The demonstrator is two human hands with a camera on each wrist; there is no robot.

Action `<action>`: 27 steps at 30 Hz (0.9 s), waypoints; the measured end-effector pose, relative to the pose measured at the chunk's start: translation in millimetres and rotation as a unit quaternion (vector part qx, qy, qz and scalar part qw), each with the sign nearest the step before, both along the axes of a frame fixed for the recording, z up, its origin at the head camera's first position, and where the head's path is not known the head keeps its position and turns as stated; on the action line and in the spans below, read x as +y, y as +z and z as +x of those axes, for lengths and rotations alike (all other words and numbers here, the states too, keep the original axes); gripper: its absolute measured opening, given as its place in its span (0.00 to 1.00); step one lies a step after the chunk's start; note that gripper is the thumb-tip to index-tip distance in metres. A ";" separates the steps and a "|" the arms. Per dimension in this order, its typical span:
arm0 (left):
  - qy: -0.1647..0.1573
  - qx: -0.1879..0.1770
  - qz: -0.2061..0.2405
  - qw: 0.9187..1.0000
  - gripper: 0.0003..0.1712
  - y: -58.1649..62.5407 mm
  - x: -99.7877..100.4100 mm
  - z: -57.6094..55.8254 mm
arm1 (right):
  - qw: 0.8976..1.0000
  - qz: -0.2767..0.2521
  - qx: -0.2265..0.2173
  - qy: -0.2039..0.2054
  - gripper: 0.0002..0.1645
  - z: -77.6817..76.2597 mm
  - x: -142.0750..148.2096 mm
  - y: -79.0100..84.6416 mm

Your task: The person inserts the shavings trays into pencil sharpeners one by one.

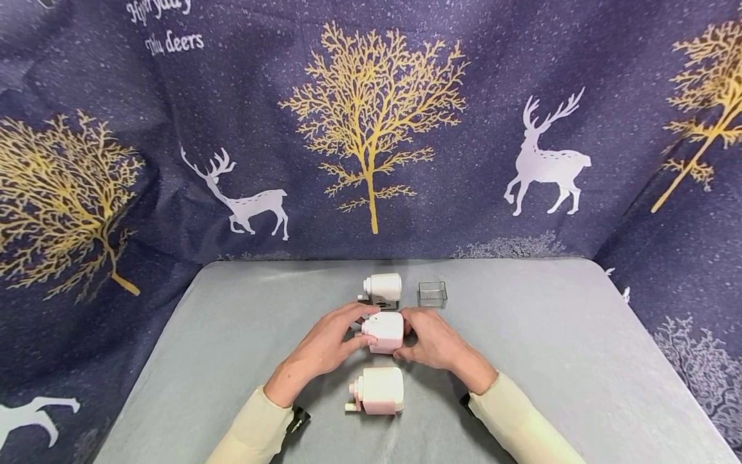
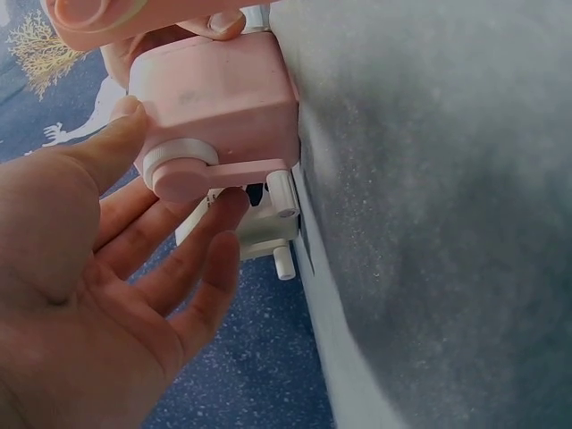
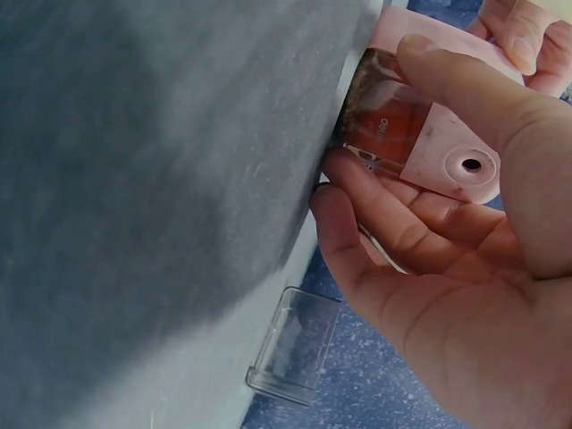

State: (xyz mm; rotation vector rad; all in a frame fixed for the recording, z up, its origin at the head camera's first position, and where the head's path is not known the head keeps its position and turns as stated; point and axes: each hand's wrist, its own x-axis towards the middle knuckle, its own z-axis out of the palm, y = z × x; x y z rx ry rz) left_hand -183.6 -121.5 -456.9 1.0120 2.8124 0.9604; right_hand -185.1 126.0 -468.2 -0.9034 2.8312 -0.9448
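A pink hand-crank pencil sharpener (image 1: 387, 334) stands in the middle of the table, between my two hands. My left hand (image 1: 328, 338) holds it on the crank side, thumb and fingertips on its body; the crank (image 2: 246, 172) points toward the palm. On the opposite side, my right hand (image 1: 431, 338) pinches around its clear shavings drawer (image 3: 389, 121), thumb on one side and fingers on the other. Dark shavings show inside this drawer. Beside it is the round pencil hole (image 3: 471, 164).
Nearer to me stands another pink crank sharpener (image 1: 381, 390). Behind the held one is a white sharpener (image 1: 385, 285) with a dark opening beneath its body. A clear, open-topped drawer (image 1: 432, 295) lies on the grey table (image 1: 522, 335) to its right. A patterned cloth (image 1: 371, 129) hangs behind.
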 end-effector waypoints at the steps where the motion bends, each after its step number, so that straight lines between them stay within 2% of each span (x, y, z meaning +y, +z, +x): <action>1: 0.000 0.000 0.000 1.000 0.33 0.1 -0.1 0.2 | 1.000 0.000 -0.002 0.001 0.25 0.1 0.0 0.1; 16: 0.008 -0.005 -0.001 1.000 0.33 1.2 -1.1 1.1 | 1.000 0.007 -0.001 -0.001 0.24 -0.9 1.2 -0.2; 27: -0.003 0.006 0.000 1.000 0.33 2.9 -1.7 0.5 | 1.000 0.000 -0.005 0.005 0.28 -1.6 3.5 -1.6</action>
